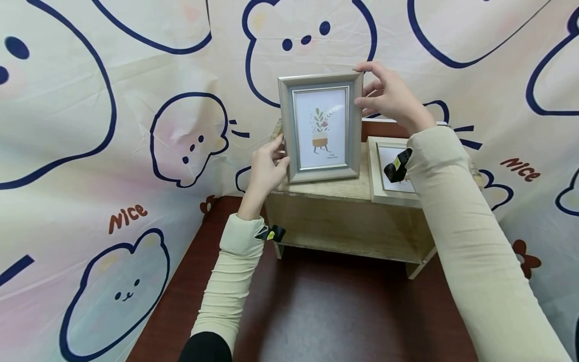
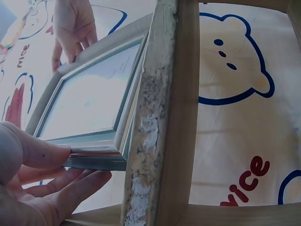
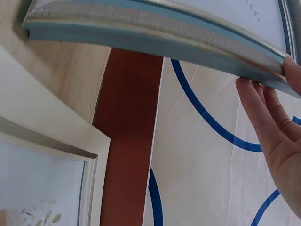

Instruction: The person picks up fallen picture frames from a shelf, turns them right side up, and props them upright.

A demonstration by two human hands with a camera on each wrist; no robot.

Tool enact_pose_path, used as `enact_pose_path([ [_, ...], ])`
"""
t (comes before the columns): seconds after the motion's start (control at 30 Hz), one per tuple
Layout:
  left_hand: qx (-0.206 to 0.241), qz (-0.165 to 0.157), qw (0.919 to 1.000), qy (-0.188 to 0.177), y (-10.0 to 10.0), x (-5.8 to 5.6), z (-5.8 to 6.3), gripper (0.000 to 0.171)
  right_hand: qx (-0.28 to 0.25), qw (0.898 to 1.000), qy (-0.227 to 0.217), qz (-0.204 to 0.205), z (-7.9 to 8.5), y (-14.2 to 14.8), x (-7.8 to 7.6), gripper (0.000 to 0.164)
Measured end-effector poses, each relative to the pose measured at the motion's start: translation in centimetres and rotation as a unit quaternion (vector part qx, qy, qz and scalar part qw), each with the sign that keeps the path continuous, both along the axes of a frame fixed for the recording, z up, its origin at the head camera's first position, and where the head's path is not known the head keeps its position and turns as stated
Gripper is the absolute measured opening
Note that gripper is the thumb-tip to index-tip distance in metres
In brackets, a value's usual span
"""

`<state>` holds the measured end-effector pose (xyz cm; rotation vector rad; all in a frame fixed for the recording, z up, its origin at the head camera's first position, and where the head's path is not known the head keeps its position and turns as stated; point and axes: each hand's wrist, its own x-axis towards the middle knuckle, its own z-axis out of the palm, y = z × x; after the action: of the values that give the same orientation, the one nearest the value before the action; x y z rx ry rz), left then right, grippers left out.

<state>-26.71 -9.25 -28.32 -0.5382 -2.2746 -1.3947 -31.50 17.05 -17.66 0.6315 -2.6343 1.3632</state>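
Observation:
A grey-silver picture frame [image 1: 293, 146] with a potted-plant print stands upright, slightly tilted, on the wooden shelf's [image 1: 350, 239] top near its front edge. My left hand [image 1: 268, 166] pinches the frame's lower left side, thumb on the front and fingers behind in the left wrist view. High on the opposite side, my right hand [image 1: 384, 95] grips the upper right edge between thumb and fingers, as the right wrist view also shows. A second, cream picture frame [image 1: 376, 173] lies face up to the right, partly covered by my right forearm.
Behind the shelf top runs a red-brown strip [image 3: 127, 122]. Cloth with cartoon bears [image 1: 190, 141] hangs around on the back and sides. Below, the shelf stands on a dark red-brown surface [image 1: 353, 311]. Its front edge [image 2: 146, 155] is chipped in the left wrist view.

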Motion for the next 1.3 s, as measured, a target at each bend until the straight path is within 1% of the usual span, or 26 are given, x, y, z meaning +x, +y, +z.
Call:
enact_pose_path([
  [0.1,-0.005,0.001,1.0000,0.001,0.0,-0.1,0.1,0.048,-0.009,1.000,0.002,-0.002,-0.2,0.0,0.2,0.062],
  [0.23,-0.015,0.011,0.9998,0.001,0.0,-0.1,0.2,0.047,-0.028,1.000,-0.004,-0.001,-0.4,0.1,0.5,0.063],
  [0.43,-0.040,0.030,0.9983,0.030,0.3,-0.2,0.2,0.045,-0.049,0.999,0.007,0.000,-0.6,0.1,1.1,0.063],
  [0.53,-0.049,0.037,0.9976,0.034,0.4,-0.2,0.3,0.045,-0.057,0.998,0.018,0.001,-0.8,0.0,1.3,0.062],
  [0.77,-0.063,0.048,0.9964,0.030,0.7,-0.3,0.4,0.045,-0.050,0.998,0.037,0.001,-1.0,0.1,1.9,0.062],
  [0.9,-0.068,0.056,0.9953,0.041,0.9,-0.4,0.3,0.045,-0.035,0.998,0.045,-0.004,-1.1,0.2,2.1,0.064],
  [1.0,-0.070,0.064,0.9941,0.053,1.1,-0.3,0.0,0.044,-0.013,0.998,0.054,-0.014,-1.2,0.3,2.4,0.069],
  [1.1,-0.059,0.080,0.9917,0.081,1.3,0.1,-0.3,0.043,0.001,0.998,0.050,-0.038,-1.4,0.5,3.2,0.074],
  [1.17,-0.042,0.091,0.9878,0.119,1.5,0.6,-0.6,0.041,0.002,0.997,0.045,-0.060,-1.4,0.8,4.0,0.072],
  [1.23,-0.020,0.098,0.9804,0.170,1.9,1.2,-0.7,0.038,0.004,0.995,0.044,-0.085,-1.6,1.3,4.9,0.065],
  [1.3,-0.001,0.095,0.9707,0.221,2.4,1.9,-0.8,0.032,0.004,0.993,0.050,-0.105,-1.8,2.2,6.1,0.055],
])
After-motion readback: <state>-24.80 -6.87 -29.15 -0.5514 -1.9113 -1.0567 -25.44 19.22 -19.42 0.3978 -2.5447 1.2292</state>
